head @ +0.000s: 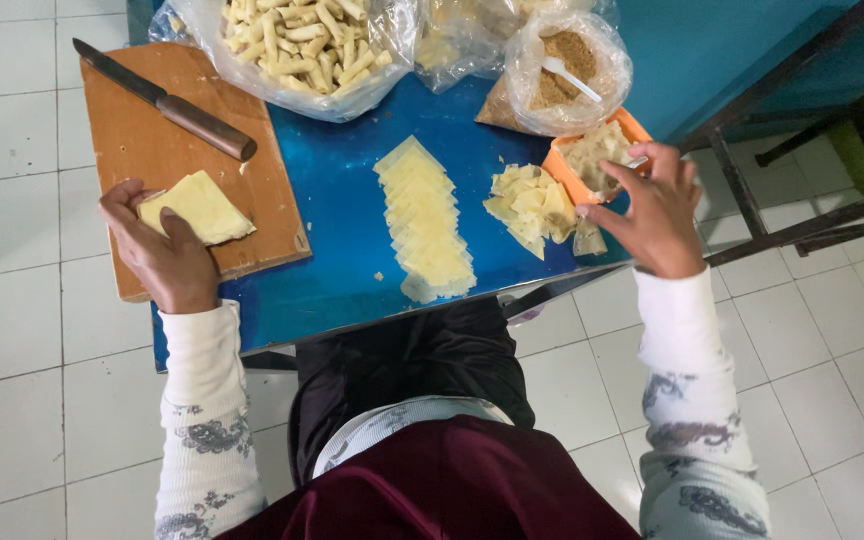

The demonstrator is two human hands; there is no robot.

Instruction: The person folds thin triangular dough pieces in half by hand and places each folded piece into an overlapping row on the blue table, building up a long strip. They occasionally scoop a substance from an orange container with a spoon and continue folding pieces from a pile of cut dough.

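**Two hands at a blue table of dough squares**

Nearest the camera, the person's lap and patterned white sleeves fill the lower frame, above a white tiled floor [12, 330]. The left hand [157, 250] rests on the near edge of a wooden cutting board [142, 140], fingers curled around a small stack of pale yellow dough squares [200, 207]; the thumb lies on top of the stack and the other fingers cup its left side, so the stack is pinched lightly against the board. The right hand [652, 210] hovers at the right edge of the blue table [342, 230], fingers spread and slightly bent, fingertips touching the rim of an orange tray [564, 172] that holds pale filling; whether they grip it cannot be told.

Between the hands, a row of overlapping dough squares [425, 222] runs down the middle of the table. Just left of the tray lies a loose heap of dough squares [530, 205].

Farther back, a knife [167, 102] with a brown handle lies diagonally across the board. Beyond it sits a clear bag of rolled pastry sticks [302, 45], and to its right a bag of brown crumbs [567, 70] with a white spoon inside. A dark metal frame [782, 130] stands to the right.
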